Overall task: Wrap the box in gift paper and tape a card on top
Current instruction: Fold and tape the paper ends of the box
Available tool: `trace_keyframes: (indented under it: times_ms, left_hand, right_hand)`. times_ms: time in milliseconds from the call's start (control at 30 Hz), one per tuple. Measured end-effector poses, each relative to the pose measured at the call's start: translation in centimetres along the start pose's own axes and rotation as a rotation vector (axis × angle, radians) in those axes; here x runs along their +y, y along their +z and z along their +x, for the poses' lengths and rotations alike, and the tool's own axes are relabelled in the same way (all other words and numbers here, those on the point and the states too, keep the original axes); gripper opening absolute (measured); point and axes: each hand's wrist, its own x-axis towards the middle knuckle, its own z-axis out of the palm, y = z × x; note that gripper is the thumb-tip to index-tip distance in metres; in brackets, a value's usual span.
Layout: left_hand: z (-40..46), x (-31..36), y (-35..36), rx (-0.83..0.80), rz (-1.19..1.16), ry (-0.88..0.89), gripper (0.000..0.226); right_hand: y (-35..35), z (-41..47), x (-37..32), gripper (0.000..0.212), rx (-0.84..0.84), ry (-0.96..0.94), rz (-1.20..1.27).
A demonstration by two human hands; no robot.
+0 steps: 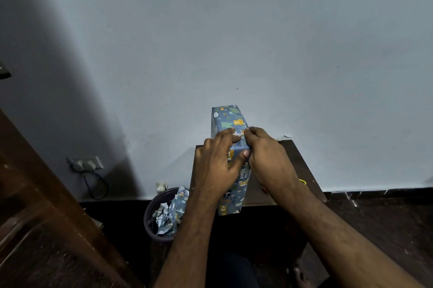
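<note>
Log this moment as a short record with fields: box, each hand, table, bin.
box: wrapped box in blue animal-print paper, standing on the table
left hand: left hand holds the box's side, thumb on its front
right hand: right hand, fingers curled at the box's top edge
table: small dark table against the wall
bin: bin holding crumpled paper scraps

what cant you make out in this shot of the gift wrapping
Head view only:
- Middle of the wrapped box: covered by the left hand and right hand.
- Tape or card: none discernible under the fingers.
- Small yellow item on the table: mostly behind the right wrist.
- Bin contents: too dim.
</note>
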Motion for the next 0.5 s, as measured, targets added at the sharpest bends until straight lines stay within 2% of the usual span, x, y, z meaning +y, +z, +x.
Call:
trace_keyframes:
  times_ms: [167, 300, 400, 500]
  left_hand:
    - [0.0, 0.4, -0.5, 0.027, 0.011, -0.023, 0.047]
    - [-0.3, 0.8, -1.4, 0.052, 0.114, -0.053, 0.049]
    - [-0.6, 1.1, -1.6, 0.080, 0.177, -0.058, 0.055]
    - [-0.8, 1.7, -1.4, 0.106, 0.222, 0.010, 0.053]
  right_hand:
    - [-0.3, 0.2, 0.0, 0.041, 0.007, -0.021, 0.209]
    - [-0.6, -0.1, 0.1, 0.053, 0.016, 0.085, 0.419]
    - [-0.2, -0.3, 0.0, 0.052, 0.045, 0.091, 0.470]
    - [0.5, -0.4, 0.6, 0.047, 0.083, 0.063, 0.477]
